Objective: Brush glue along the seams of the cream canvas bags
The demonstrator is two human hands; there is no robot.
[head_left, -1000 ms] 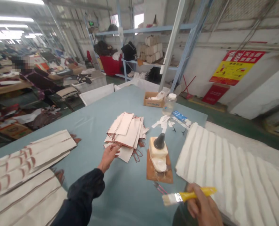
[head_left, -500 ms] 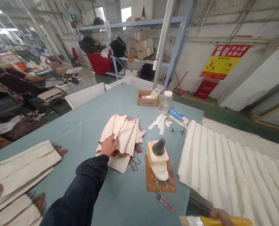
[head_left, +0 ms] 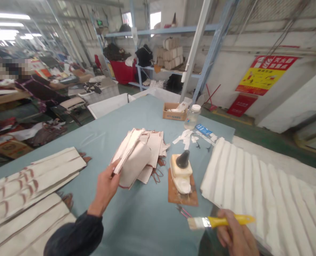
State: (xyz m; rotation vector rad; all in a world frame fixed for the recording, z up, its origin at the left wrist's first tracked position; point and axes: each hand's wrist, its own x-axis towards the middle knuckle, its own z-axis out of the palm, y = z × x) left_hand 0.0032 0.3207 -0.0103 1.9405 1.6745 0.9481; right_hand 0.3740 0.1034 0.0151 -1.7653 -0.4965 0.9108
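My left hand (head_left: 105,186) grips a few cream fabric pieces (head_left: 131,160) by their near edge and holds them lifted off the pile of cream fabric pieces (head_left: 154,145) in the middle of the blue-grey table (head_left: 144,220). My right hand (head_left: 234,234) is closed round the yellow handle of a flat paintbrush (head_left: 213,222), bristles pointing left, near the table's front edge. Between the hands a glue bottle with a dark cone cap (head_left: 181,170) lies on a brown board (head_left: 182,192).
Pink snips (head_left: 183,211) lie by the board. Overlapped white strips (head_left: 256,192) cover the right side; cream strips with brown trim (head_left: 27,185) lie at left. A cardboard box (head_left: 174,111), a clear jar (head_left: 192,117) and scraps sit farther back. A person sits at far left.
My left hand has gone from resting on the pile to lifting a few pieces off it toward me. The brush hand dropped low, then came back up into view.
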